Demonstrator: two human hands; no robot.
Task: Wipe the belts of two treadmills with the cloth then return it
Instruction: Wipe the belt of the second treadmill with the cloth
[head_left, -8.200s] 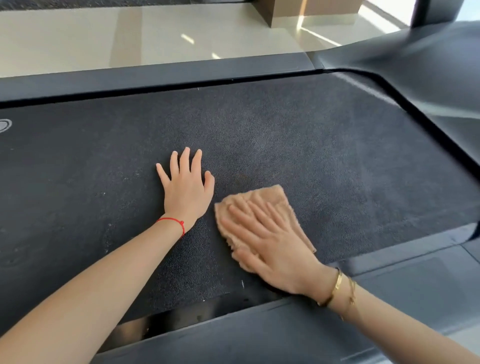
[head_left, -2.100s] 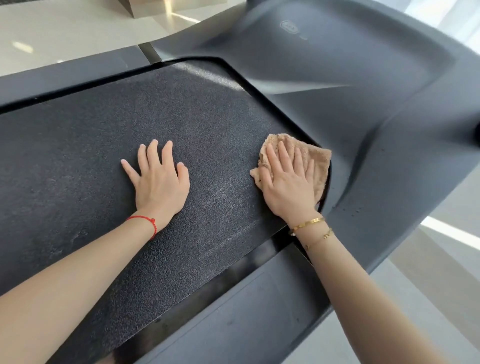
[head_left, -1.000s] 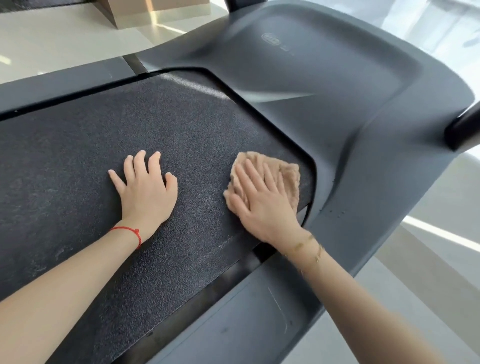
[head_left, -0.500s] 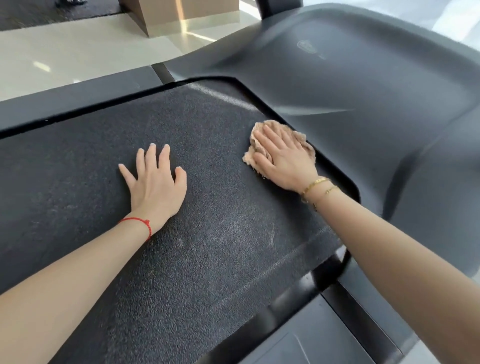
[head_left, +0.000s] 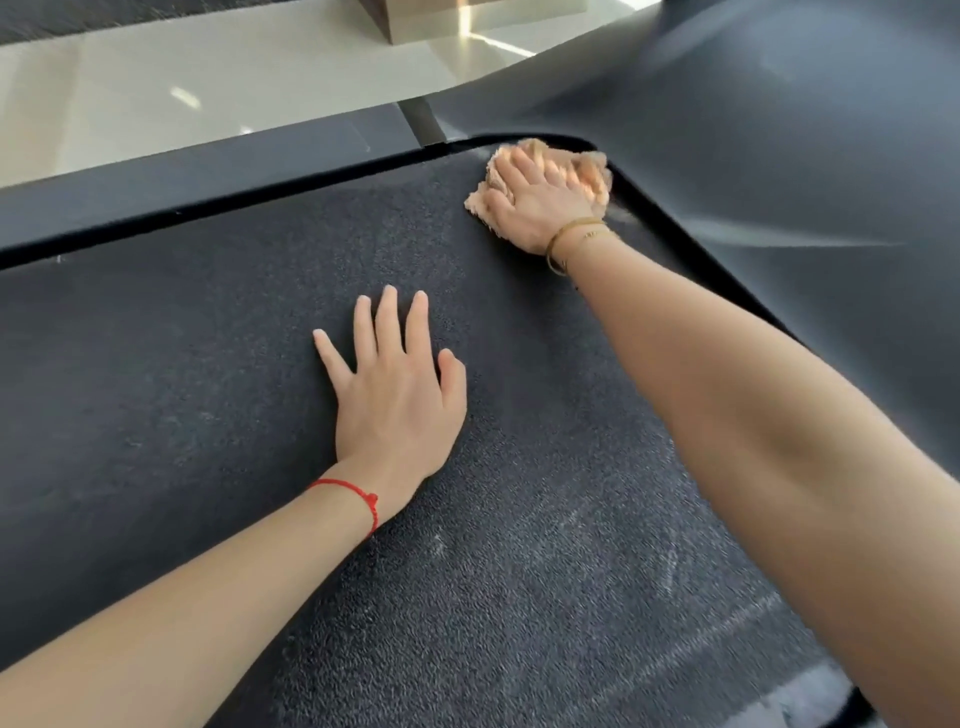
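Your flat right hand (head_left: 535, 208) pins the cloth (head_left: 589, 174) in the belt's (head_left: 208, 364) far right corner; wipe back toward your flat left hand (head_left: 395, 400)

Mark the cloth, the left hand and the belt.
cloth (head_left: 592, 171): head view, fuzzy right corner.
left hand (head_left: 397, 410): head view, back of the hand.
belt (head_left: 182, 364): head view, bare textured surface.

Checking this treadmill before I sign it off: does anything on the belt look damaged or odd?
No damage shows. Pale streaks mark the belt on its near right part, away from the cloth at the far corner.
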